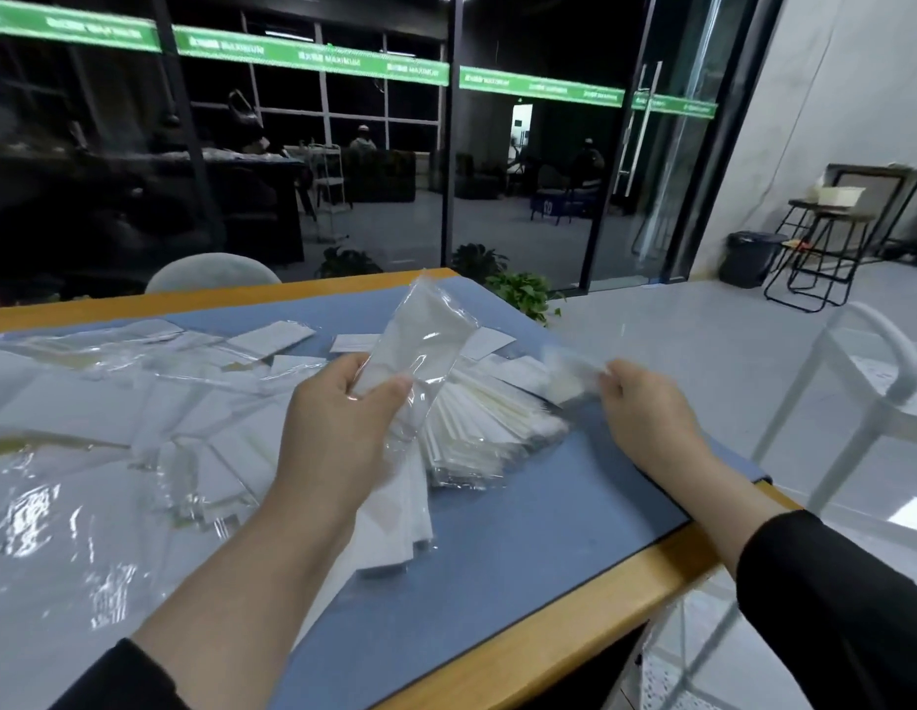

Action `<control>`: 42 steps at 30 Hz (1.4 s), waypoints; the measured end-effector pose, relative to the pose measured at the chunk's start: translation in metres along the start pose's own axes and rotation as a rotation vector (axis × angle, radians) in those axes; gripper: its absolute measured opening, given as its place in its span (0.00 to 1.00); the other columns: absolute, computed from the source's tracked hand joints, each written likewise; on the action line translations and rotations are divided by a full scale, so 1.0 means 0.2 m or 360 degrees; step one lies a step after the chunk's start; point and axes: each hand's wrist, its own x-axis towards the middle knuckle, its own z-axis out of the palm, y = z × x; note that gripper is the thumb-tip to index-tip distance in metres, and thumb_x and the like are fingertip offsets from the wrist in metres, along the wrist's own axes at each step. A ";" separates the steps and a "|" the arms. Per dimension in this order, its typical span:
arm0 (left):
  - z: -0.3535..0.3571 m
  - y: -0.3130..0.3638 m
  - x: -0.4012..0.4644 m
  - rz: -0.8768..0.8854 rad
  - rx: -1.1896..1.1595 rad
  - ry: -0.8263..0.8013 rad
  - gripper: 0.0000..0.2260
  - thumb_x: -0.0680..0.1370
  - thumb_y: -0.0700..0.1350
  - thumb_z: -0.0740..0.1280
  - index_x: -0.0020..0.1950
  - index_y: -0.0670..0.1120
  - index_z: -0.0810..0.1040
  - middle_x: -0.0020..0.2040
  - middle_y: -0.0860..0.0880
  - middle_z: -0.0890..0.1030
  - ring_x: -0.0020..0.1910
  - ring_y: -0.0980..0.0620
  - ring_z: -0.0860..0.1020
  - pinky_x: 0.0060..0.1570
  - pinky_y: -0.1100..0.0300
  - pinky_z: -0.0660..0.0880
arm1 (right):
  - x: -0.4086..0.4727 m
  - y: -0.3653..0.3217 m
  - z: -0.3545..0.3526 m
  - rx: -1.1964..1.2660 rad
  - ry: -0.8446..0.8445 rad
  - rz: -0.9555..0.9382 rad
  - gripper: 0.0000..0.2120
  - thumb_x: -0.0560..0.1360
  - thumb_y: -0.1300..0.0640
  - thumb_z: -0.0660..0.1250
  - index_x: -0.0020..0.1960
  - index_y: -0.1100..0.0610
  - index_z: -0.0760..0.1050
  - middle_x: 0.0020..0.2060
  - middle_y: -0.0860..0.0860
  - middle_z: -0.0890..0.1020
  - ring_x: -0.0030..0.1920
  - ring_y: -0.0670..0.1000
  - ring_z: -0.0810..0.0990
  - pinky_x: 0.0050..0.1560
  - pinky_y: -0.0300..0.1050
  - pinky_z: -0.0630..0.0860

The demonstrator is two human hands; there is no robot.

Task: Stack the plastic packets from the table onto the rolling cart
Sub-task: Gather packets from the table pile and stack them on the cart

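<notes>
My left hand [344, 417] grips a clear plastic packet [420, 340] with white contents, lifted above the table and tilted up to the right. My right hand [646, 402] pinches another packet [569, 374], blurred, just above the table's right part. Under both hands lies a fanned pile of packets [487, 427] on the blue mat [523, 545]. Many more packets and loose clear film [87, 453] cover the left of the table. The white rolling cart [886, 361] stands to the right of the table.
The table has a wooden edge [574, 627] around the mat. A pale chair back [213, 273] and green plants [523, 294] stand behind it. Glass walls lie beyond. Black stools [825, 258] and a bin [748, 258] are at the far right.
</notes>
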 end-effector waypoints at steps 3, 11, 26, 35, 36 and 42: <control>-0.01 -0.02 0.02 -0.0098 -0.0189 0.0080 0.02 0.78 0.43 0.71 0.46 0.48 0.84 0.35 0.50 0.83 0.32 0.53 0.76 0.32 0.61 0.71 | -0.03 -0.11 -0.14 0.0622 0.0398 0.0075 0.16 0.84 0.54 0.58 0.39 0.59 0.68 0.30 0.51 0.71 0.32 0.51 0.67 0.33 0.51 0.61; -0.02 0.00 0.02 -0.0214 -0.0492 0.0222 0.03 0.79 0.45 0.70 0.50 0.52 0.82 0.43 0.54 0.86 0.39 0.55 0.80 0.41 0.58 0.76 | -0.21 -0.71 -0.10 0.2331 -0.0185 0.0304 0.06 0.81 0.59 0.65 0.55 0.57 0.79 0.47 0.58 0.86 0.45 0.60 0.83 0.51 0.60 0.79; -0.06 0.01 0.07 -0.0216 -0.0593 0.0503 0.07 0.78 0.50 0.72 0.45 0.47 0.83 0.34 0.54 0.80 0.33 0.53 0.75 0.40 0.55 0.74 | -0.27 -0.81 0.03 0.1705 0.0209 0.0275 0.18 0.82 0.49 0.64 0.41 0.63 0.73 0.30 0.51 0.74 0.33 0.49 0.71 0.35 0.45 0.69; -0.03 0.02 0.05 -0.0160 -0.0433 0.0425 0.19 0.79 0.59 0.69 0.47 0.41 0.79 0.38 0.43 0.81 0.37 0.51 0.76 0.42 0.53 0.74 | -0.27 -0.88 0.02 0.1652 -0.0336 0.0031 0.07 0.80 0.54 0.68 0.57 0.47 0.74 0.37 0.49 0.85 0.33 0.50 0.81 0.37 0.46 0.79; -0.03 0.02 0.05 -0.0162 -0.0449 0.0436 0.19 0.80 0.59 0.67 0.47 0.43 0.79 0.37 0.47 0.82 0.37 0.51 0.77 0.42 0.53 0.75 | -0.28 -0.89 0.03 0.1644 -0.0329 0.0010 0.06 0.80 0.54 0.68 0.56 0.47 0.75 0.35 0.50 0.84 0.31 0.48 0.79 0.35 0.47 0.77; 0.01 0.06 0.02 -0.0082 -0.0366 0.0165 0.09 0.83 0.53 0.63 0.57 0.53 0.81 0.49 0.59 0.86 0.50 0.58 0.84 0.54 0.52 0.79 | -0.31 -0.91 0.06 0.1462 -0.0089 0.0013 0.21 0.79 0.47 0.66 0.36 0.62 0.68 0.30 0.57 0.73 0.32 0.47 0.70 0.37 0.53 0.74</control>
